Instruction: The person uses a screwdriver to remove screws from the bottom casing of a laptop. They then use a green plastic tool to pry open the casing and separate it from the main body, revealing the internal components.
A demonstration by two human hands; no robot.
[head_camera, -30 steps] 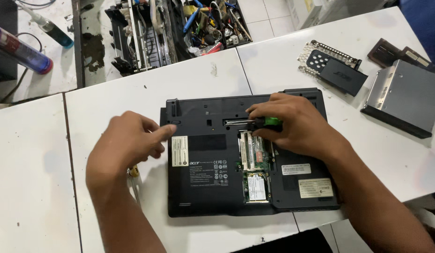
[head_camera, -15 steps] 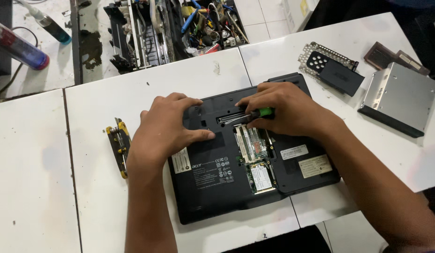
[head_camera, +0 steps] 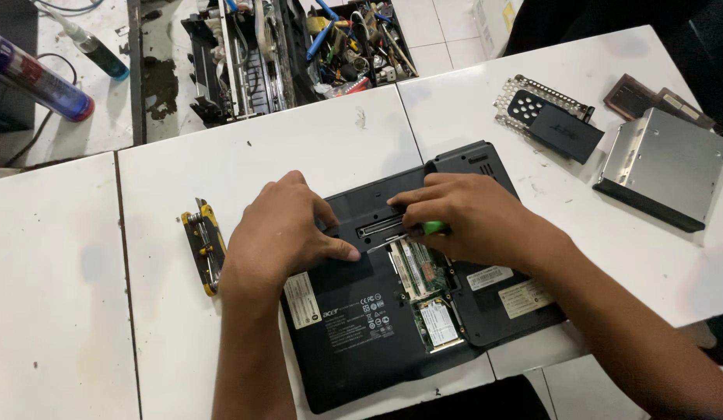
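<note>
A black laptop point(head_camera: 392, 311) lies bottom-up on the white desk point(head_camera: 299, 148), its long axis running from the lower left up toward the upper right, so it sits skewed to the desk's edges. A panel is off, baring green circuit boards point(head_camera: 427, 292) near the middle.

The right hand point(head_camera: 474, 222) is closed around a green-handled screwdriver point(head_camera: 433, 228), whose long axis lies nearly level and points left, toward the long slot point(head_camera: 381, 229) near the laptop's far edge. The tip is hidden under the fingers.

The left hand point(head_camera: 280, 233) rests flat on the laptop's left part, fingers curled, thumb stretched toward the slot; it holds nothing.

A yellow-and-black multi-tool point(head_camera: 204, 246) lies just left of that hand. Well apart to the right sit a silver drive point(head_camera: 663, 167) and a perforated metal bracket point(head_camera: 544, 109) with a black piece point(head_camera: 567, 134) on it.
</note>
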